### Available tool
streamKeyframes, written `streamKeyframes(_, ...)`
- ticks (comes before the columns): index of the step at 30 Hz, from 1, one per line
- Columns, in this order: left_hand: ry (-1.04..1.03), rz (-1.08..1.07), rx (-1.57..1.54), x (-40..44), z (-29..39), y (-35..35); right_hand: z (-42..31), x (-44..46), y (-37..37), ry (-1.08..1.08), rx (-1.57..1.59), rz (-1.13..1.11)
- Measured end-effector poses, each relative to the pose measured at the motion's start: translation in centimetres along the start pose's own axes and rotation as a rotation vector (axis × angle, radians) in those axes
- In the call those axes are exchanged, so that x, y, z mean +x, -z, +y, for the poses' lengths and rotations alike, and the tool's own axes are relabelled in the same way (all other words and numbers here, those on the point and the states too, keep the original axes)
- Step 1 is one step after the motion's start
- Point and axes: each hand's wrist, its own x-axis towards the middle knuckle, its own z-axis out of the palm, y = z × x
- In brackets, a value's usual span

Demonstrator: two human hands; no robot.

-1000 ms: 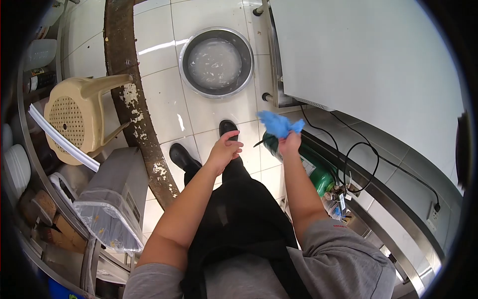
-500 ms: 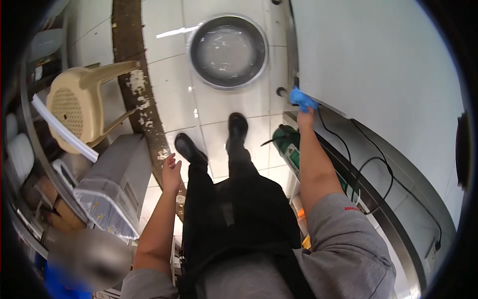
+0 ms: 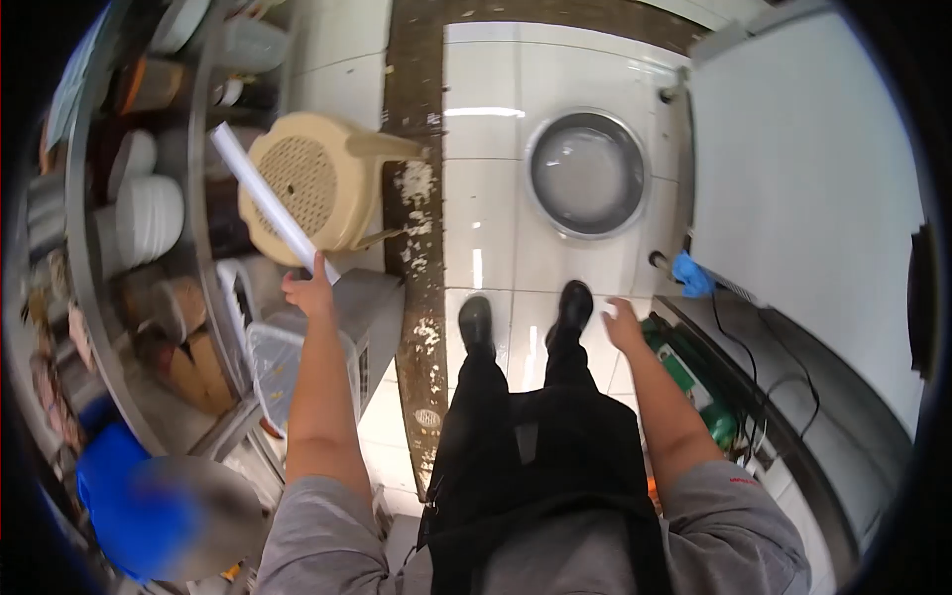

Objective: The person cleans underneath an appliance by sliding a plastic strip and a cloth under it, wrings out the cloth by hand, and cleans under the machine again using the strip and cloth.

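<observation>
My left hand is over the lower end of a long white strip, its thumb overlapping the strip and its fingers apart. The strip leans across a beige plastic stool with a perforated seat. Whether the thumb presses on the strip, I cannot tell. My right hand hangs with loosely bent, parted fingers, holding nothing. It is nearest to a green item under the low shelf. A blue cloth or glove hangs by the white appliance's lower edge, apart from that hand.
A round metal basin with cloudy liquid stands on the tiled floor. Left are metal shelves with white containers, and a grey bin below the stool. The white appliance stands right, with black cables below it.
My right hand has let go of the blue item and drawn away. My left hand has reached out to the white strip's end. The view has turned left.
</observation>
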Motion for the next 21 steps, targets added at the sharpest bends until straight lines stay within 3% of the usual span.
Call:
streamKeyframes(2, 0.130, 0.034, 0.070, 3.0, -2.8, -5.3, -5.3, -1.5, -0.6, -0.047, 0.092, -0.031)
streamKeyframes(3, 0.221, -0.115, -0.226, 2.5, -2.2, -5.7, -6.9, -2.0, -1.6, -0.090, 0.134, -0.061)
streamKeyframes(4, 0.239, -0.252, -0.397, 2.4, -2.4, -5.6, -6.5, -2.6, -4.1, 0.011, 0.057, 0.020)
streamKeyframes(6, 0.235, -0.506, -0.602, 2.4, -3.1, -5.1, -9.2, -4.7, -6.0, 0.034, 0.123, 0.030)
streamKeyframes(8, -0.153, -0.440, -0.722, 1.8, -5.3, -5.9, -12.4, -6.7, -7.4, -0.001, 0.242, 0.008)
streamKeyframes(10, -0.164, -0.354, -0.463, -1.8, -6.3, -3.6, -17.2, -9.3, -6.4, -0.087, 0.447, -0.086)
streamKeyframes(11, -0.142, -0.343, -0.443, -6.2, -5.2, -0.8, -17.5, -9.7, -8.2, 0.078, 0.335, 0.012)
streamKeyframes(12, -0.262, -0.382, -0.393, -7.5, -8.5, -0.7, -18.5, -10.3, -9.2, 0.044, 0.477, -0.027)
streamKeyframes(15, -0.479, -0.579, 0.027, -15.8, -11.1, 5.2, -22.0, -13.3, -8.6, -0.033, 0.611, -0.173)
streamKeyframes(16, -0.633, -0.664, 0.048, -16.8, -13.9, 5.2, -22.0, -13.9, -10.1, -0.002, 0.597, -0.173)
streamKeyframes(17, -0.624, -0.824, 0.046, -20.6, -11.5, 8.8, -22.6, -15.0, -9.0, -0.075, 0.595, -0.278)
streamKeyframes(18, -0.618, -0.964, -0.158, -22.3, -12.5, 9.0, -22.7, -16.0, -8.6, -0.061, 0.643, -0.287)
streamKeyframes(19, -0.792, -1.017, 0.038, -23.5, -12.1, 9.9, -22.5, -16.9, -8.3, -0.069, 0.691, -0.250)
streamKeyframes(21, -0.947, -1.249, -0.018, -25.7, -11.9, 10.2, -21.3, -18.3, -7.6, -0.076, 0.748, -0.193)
